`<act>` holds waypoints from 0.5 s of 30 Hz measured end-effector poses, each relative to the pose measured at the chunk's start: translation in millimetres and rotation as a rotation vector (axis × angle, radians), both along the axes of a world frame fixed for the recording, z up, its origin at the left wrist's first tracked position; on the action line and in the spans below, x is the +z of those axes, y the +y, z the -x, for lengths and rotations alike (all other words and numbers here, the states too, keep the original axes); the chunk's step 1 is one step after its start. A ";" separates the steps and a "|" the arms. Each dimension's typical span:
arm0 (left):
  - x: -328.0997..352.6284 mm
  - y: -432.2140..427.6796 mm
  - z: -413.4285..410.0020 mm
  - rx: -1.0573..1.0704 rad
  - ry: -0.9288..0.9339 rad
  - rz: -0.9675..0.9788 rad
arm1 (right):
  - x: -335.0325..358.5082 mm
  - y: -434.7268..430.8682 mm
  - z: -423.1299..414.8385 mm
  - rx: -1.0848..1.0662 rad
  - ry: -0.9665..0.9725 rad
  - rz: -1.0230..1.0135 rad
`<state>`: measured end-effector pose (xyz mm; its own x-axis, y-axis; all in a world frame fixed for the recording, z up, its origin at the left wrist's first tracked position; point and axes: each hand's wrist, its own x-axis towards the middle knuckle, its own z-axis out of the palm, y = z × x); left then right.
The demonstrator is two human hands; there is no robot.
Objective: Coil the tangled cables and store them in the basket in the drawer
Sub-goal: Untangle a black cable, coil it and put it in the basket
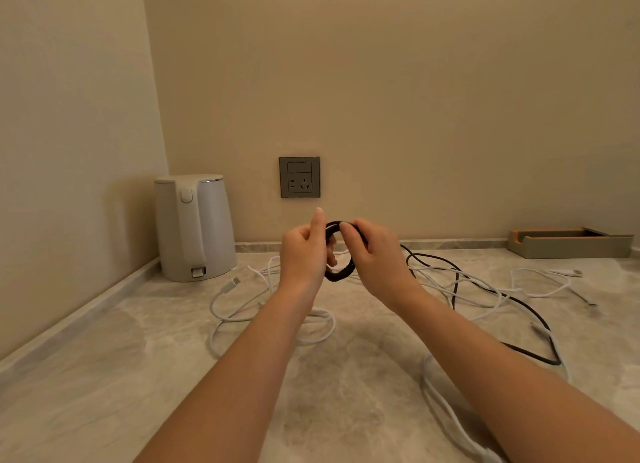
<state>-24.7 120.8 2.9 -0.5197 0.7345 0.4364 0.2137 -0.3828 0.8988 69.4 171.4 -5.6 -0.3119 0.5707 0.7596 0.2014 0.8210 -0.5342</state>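
black cable: partly wound into a small coil, held in the air just below the wall socket, clear of the desk.
left hand: grips the coil's left side, fingers curled round it except the index, which sticks straight up.
right hand: fingers curled over the top of the coil, pinching it.
loose tail: runs from the coil down to the desk, below and right of the socket, and crosses the white cables there.
white cables: uncoiled, sprawled in tangled loops on the desk below the socket, to both sides of the hands.
done: a few turns of the black cable, by the look of it.
left: I'd say most of the job. Finish winding the tail, free and coil the white ones, stow everything.
basket, drawer: neither in view, nothing stored as far as I can tell.
kettle: on the desk, left of the socket.
tray: well right of the socket, against the wall.
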 end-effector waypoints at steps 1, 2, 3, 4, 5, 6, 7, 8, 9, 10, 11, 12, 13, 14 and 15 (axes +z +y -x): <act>-0.8 0.0 -0.6 0.013 0.048 0.008 | 0.1 1.5 -0.9 -0.033 0.027 0.003; -1.4 -0.2 -2.1 0.015 0.095 0.028 | 0.7 3.5 -1.8 -0.068 0.058 0.004; -2.3 0.0 -4.5 0.009 0.133 0.048 | 1.0 5.3 -2.7 -0.099 0.084 0.001; -3.6 0.8 -7.4 -0.003 0.155 0.063 | 1.1 5.9 -3.1 -0.127 0.099 0.000; -4.5 1.0 -10.6 -0.010 0.166 0.073 | 0.4 5.4 -2.5 -0.154 0.111 0.002; -5.7 1.7 -12.6 -0.004 0.173 0.078 | -0.7 4.1 -0.8 -0.178 0.125 0.007; -6.7 1.8 -14.6 0.010 0.175 0.071 | -1.9 1.8 1.4 -0.201 0.142 0.016; -7.7 2.2 -15.7 0.034 0.174 0.057 | -3.4 -0.8 3.8 -0.219 0.155 0.030; -8.2 2.9 -15.6 0.066 0.177 0.030 | -4.1 -4.0 6.0 -0.226 0.164 0.046; -8.2 3.6 -13.9 0.111 0.184 0.004 | -4.8 -5.0 8.0 -0.208 0.166 0.066; -7.4 3.7 -11.1 0.164 0.193 -0.014 | -4.5 -6.4 8.4 -0.153 0.169 0.093; -6.1 3.8 -7.0 0.215 0.203 -0.024 | -3.3 -6.3 8.0 -0.068 0.174 0.127; -4.8 3.8 -1.7 0.251 0.212 -0.029 | -1.3 -5.4 6.9 0.018 0.175 0.160; -4.0 4.2 3.9 0.267 0.223 -0.024 | 1.1 -3.8 4.6 0.075 0.164 0.188; -2.9 4.5 8.8 0.268 0.232 -0.014 | 3.8 -1.2 1.0 0.096 0.137 0.200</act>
